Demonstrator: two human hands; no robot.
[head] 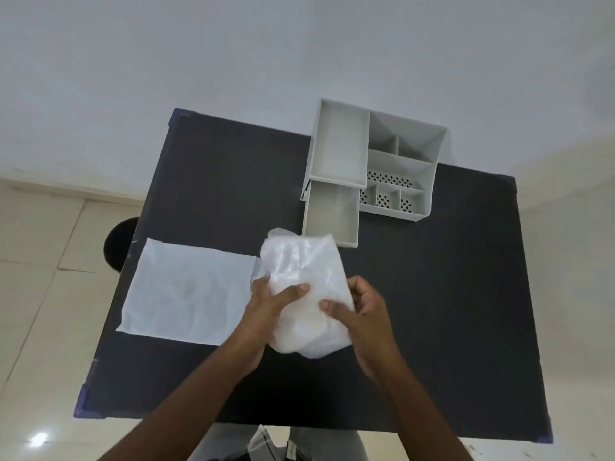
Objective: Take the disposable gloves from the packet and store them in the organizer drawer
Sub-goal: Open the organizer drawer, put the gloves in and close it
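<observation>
A thick bundle of translucent white disposable gloves (304,264) is held over the middle of the black table (449,294). My left hand (269,304) grips its left side with the thumb across the front. My right hand (362,314) grips its right side, fingers pressed on the bundle. The flat, see-through packet (186,291) lies on the table to the left, touching the bundle's edge. The white organizer (399,161) stands at the far side of the table. Its drawer (332,211) is pulled out toward me and looks bare inside, just beyond the bundle's top.
The organizer has several open compartments on top, some with perforated floors. A round dark stool (118,244) stands on the tiled floor left of the table. A small plastic bag (263,444) rests on my lap below the table's near edge.
</observation>
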